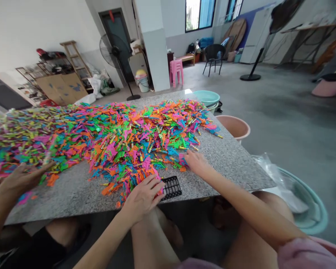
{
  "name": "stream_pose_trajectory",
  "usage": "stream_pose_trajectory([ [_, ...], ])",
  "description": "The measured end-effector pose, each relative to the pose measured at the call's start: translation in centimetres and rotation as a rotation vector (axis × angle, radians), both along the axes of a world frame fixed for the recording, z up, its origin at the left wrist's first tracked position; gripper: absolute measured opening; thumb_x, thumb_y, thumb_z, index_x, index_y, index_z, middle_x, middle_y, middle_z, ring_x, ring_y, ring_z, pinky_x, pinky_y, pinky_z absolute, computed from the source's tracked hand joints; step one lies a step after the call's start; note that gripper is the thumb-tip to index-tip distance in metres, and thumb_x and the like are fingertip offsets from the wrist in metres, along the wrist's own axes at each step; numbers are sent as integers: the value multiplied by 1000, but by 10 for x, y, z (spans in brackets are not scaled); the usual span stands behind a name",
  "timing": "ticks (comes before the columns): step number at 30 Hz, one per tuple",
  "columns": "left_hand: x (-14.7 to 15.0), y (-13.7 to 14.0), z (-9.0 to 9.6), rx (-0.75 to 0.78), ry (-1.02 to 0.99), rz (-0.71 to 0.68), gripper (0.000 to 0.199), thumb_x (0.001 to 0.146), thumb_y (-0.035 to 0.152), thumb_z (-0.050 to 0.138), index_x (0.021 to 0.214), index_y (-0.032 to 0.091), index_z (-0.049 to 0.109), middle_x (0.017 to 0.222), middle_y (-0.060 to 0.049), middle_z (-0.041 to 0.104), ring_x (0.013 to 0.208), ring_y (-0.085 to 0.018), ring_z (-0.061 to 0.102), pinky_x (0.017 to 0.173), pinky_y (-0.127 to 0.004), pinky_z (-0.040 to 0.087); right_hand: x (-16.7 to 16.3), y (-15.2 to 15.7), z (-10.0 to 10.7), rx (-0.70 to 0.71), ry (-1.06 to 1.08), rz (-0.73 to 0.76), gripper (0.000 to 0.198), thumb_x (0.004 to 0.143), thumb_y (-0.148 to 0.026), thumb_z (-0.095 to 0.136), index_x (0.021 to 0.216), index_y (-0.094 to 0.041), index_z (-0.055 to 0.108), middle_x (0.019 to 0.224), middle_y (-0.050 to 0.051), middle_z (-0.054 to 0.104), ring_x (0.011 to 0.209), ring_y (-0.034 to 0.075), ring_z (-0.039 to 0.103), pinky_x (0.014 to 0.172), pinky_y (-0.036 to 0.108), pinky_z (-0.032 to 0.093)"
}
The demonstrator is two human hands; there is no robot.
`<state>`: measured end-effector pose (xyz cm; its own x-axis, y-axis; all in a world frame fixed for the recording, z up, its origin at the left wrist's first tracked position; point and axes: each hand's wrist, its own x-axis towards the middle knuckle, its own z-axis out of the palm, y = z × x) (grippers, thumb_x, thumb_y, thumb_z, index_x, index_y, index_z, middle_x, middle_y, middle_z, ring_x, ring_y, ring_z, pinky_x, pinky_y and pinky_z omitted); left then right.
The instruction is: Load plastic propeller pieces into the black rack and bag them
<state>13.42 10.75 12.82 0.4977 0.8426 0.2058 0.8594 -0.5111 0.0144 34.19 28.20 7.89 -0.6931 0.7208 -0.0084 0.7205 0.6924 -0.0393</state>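
A black rack (172, 187) lies at six o'clock, near the table's (232, 164) close edge. The left hand (145, 192), fingers slightly parted, hides its left end beside a tight row of toys (142, 173); grip unclear. Little looks ordered: most toys lie in a loose heap (128, 130), ten to one o'clock from the rack. At one, the right hand (196, 160) meets the heap, hold unclear. Farther: a co-worker's hand (21, 180), nine; a pink tub (233, 127), two.

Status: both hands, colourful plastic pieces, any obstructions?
Left hand at black tray, grip hidden. Right hand at pink piece, grip unclear. Colourful pieces heaped ahead. Co-worker's hand far left, not blocking.
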Motion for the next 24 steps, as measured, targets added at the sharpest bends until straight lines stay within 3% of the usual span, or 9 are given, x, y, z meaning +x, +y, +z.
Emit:
stream_pose_trajectory([
  [4, 0, -1, 0, -26, 4, 13, 25, 97, 29, 48, 117, 19, 59, 112, -6, 68, 116, -22, 58, 105, -43, 46, -41, 22, 0, 53, 67, 476, 26, 93, -10, 46, 107, -20, 65, 120, 10, 56, 107, 20, 53, 82, 28, 45],
  [8, -2, -2, -2, -32, 21, 23, 26, 96, 30, 50, 118, 18, 59, 114, -6, 67, 121, -24, 55, 105, -43, 47, -53, 49, -8, 29, -59, 727, 24, 93, -10, 46, 90, -18, 70, 118, 8, 58, 104, 18, 53, 78, 26, 44],
  [11, -2, -2, -2, -39, 12, 27, 27, 96, 31, 51, 119, 18, 59, 116, -7, 66, 123, -25, 53, 106, -44, 46, -36, 62, -10, 35, -58, 752, 26, 91, -8, 46, 84, -16, 70, 112, 9, 60, 99, 18, 54, 76, 27, 44],
  [17, -4, 0, -4, -32, -13, 15, 26, 97, 30, 49, 117, 19, 61, 114, -7, 66, 122, -24, 54, 107, -45, 46, -14, 61, -15, 171, -87, 761, 31, 96, -10, 39, 108, -17, 66, 111, 9, 61, 95, 19, 56, 78, 30, 43],
  [22, -5, -3, -4, -54, -6, 48, 29, 96, 32, 51, 121, 19, 59, 118, -7, 65, 124, -25, 52, 105, -44, 47, -20, 68, -17, 52, -97, 691, 25, 90, -5, 46, 90, -16, 69, 109, 8, 63, 94, 17, 58, 78, 27, 43],
  [24, -5, -4, -4, -63, 0, 64, 30, 96, 32, 51, 121, 18, 58, 119, -7, 65, 124, -25, 52, 105, -43, 47, -11, 73, -14, 3, 0, 584, 21, 88, -6, 50, 85, -16, 68, 105, 7, 64, 95, 16, 58, 80, 26, 43],
])
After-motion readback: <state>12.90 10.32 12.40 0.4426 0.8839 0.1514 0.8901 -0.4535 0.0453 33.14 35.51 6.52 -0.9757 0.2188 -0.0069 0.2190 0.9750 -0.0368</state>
